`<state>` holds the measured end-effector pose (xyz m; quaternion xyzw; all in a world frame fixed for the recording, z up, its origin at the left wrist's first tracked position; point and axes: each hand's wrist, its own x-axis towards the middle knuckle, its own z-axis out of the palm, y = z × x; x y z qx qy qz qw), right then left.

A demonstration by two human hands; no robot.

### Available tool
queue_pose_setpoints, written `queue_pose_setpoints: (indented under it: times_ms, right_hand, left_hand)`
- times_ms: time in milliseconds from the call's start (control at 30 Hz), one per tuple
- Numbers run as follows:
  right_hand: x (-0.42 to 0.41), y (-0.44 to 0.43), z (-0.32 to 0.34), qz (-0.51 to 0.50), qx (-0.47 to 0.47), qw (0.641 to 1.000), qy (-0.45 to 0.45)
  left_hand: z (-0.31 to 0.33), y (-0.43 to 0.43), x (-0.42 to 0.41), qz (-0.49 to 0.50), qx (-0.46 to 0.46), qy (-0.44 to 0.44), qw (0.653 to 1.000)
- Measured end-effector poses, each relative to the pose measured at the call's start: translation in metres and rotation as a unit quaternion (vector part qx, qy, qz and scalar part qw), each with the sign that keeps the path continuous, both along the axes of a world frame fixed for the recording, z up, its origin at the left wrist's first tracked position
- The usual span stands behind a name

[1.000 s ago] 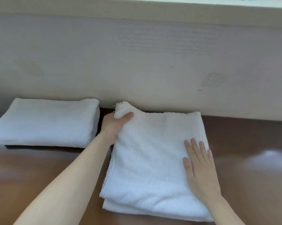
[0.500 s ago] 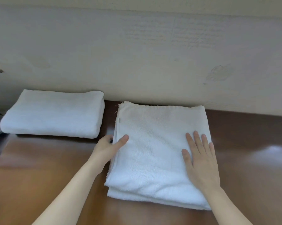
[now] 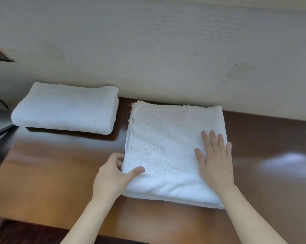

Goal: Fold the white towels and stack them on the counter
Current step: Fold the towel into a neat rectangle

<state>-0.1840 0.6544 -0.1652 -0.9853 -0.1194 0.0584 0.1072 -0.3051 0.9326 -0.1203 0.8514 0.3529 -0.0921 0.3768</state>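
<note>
Head view: a folded white towel is laid on the counter, its left edge pinched by the left hand, the right hand pressed flat on top with straight fingers. Its edge tag cannot be read. A second folded towel is set apart, leftward.

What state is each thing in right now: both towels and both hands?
near towel: folded square, lying flat on the counter, not yet stacked.
far towel: folded, lying by the wall, apart from the near towel.
left hand: grips the near towel's left edge, thumb on top.
right hand: flat, fingers straight, pressing on the near towel's right side.
</note>
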Motion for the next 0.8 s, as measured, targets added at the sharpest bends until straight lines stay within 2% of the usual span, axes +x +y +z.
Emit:
queue_pose_setpoints:
  times_ms: [67, 133, 200, 267, 400, 567, 700, 800]
  right_hand:
    - [-0.005, 0.007, 0.002, 0.014, -0.034, 0.999, -0.019]
    - [-0.010, 0.011, -0.003, 0.033, -0.055, 0.998, -0.007]
    - [-0.011, 0.009, -0.011, 0.041, -0.068, 0.997, 0.004]
    - [-0.009, 0.006, -0.014, 0.039, -0.072, 0.997, 0.009]
    - [-0.008, 0.003, -0.012, 0.041, -0.043, 0.998, 0.009]
    - [-0.014, 0.005, -0.011, -0.022, -0.031, 0.999, 0.016]
    - [-0.025, 0.012, -0.016, -0.014, -0.043, 0.999, -0.001]
    - [-0.024, 0.000, -0.016, -0.019, -0.047, 0.999, 0.012]
  left_hand:
    - [-0.001, -0.009, 0.018, -0.036, 0.101, -0.095, 0.990]
    - [-0.009, -0.028, 0.046, -0.125, 0.096, -0.159, 0.975]
    - [-0.025, -0.051, 0.070, -0.252, 0.112, -0.143, 0.951]
    - [-0.046, -0.064, 0.083, -0.343, 0.190, -0.100, 0.914]
    - [-0.061, -0.060, 0.081, -0.360, 0.248, -0.077, 0.896]
    - [-0.058, -0.047, 0.065, -0.322, 0.272, -0.035, 0.906]
    - [-0.058, -0.078, 0.051, -0.377, 0.260, -0.079, 0.886]
    - [-0.060, -0.078, 0.048, -0.393, 0.257, -0.075, 0.880]
